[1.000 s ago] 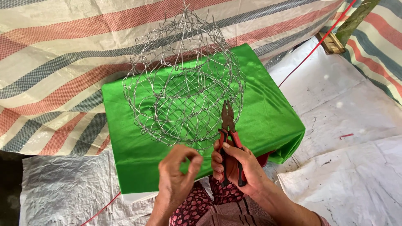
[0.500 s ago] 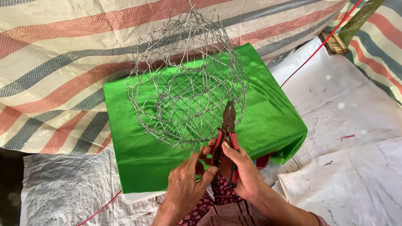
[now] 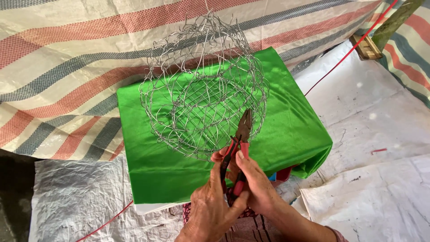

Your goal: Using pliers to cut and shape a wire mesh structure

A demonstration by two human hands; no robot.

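Pliers (image 3: 241, 139) up front, red handles, nose pointing away and resting against the near rim of the wire basket (image 3: 204, 92). Right hand (image 3: 253, 186) is wrapped firmly around the handles, thumb lying along the top one. Left hand (image 3: 210, 208) comes in just beside it, fingers curled onto the same handles, so both hands are closed on the one tool and touching each other. That basket is a loose, rounded cage of thin silver wire, tilted with its open mouth toward the camera, sitting on a block covered in shiny green cloth (image 3: 295, 130) in the middle of the scene. Behind it, on the far side, hangs a striped tarp (image 3: 67, 58) in red, grey and white. White woven sheeting (image 3: 380, 197) covers the ground to the right and near left, and a thin red cord (image 3: 347, 56) runs off to the far right.
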